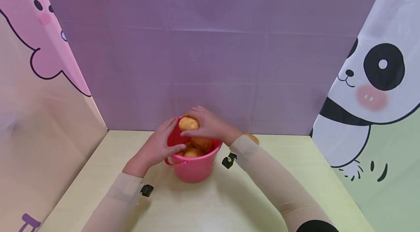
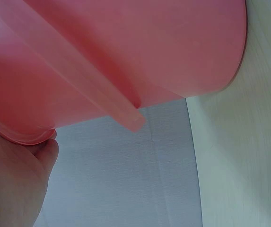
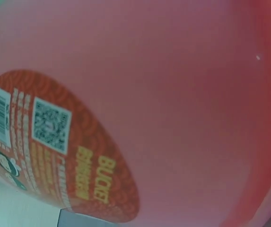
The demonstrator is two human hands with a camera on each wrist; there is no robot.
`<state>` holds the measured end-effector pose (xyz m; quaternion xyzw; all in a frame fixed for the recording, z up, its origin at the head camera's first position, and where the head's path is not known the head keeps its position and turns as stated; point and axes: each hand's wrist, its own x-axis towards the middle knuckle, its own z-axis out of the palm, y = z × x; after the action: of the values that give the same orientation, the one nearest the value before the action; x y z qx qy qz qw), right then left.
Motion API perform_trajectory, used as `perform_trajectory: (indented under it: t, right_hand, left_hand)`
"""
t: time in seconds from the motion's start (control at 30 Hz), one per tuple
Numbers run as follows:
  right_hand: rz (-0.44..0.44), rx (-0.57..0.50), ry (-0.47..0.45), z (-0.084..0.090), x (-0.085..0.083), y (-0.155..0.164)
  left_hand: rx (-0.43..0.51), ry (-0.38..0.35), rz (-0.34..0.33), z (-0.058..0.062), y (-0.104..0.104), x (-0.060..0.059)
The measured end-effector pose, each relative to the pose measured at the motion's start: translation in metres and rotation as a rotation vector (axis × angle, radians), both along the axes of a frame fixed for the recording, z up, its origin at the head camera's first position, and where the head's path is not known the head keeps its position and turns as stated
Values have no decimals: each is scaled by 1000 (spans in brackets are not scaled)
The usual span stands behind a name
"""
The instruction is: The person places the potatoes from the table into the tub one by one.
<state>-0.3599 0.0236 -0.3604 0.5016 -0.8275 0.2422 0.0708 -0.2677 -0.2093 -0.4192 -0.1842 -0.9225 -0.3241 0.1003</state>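
A pink bucket stands upright on the table, with several potatoes inside. My right hand holds one potato between thumb and fingers, over the bucket's mouth. On the left side, my left hand grips the bucket's rim, thumb toward the front and fingers toward the back. The left wrist view has this hand at the rim, beside the bucket's handle. A printed label on the bucket's wall fills part of the right wrist view.
Another potato lies on the table near its back edge, partly hidden behind the right sleeve. A purple sheet hangs behind the table. Printed cartoon panels flank it on both sides.
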Motion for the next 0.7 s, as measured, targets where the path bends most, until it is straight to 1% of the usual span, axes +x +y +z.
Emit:
perform_trajectory:
  t: [0.27, 0.5, 0.7]
  right_hand:
    - [13, -5, 6, 0, 0, -2]
    - [4, 29, -5, 2, 3, -2]
    - [-4, -11, -14, 2, 3, 5]
  left_hand:
    - [-10, 11, -3, 0, 1, 0]
    - [-28, 33, -13, -1, -2, -1]
    - [-31, 35, -16, -1, -3, -1]
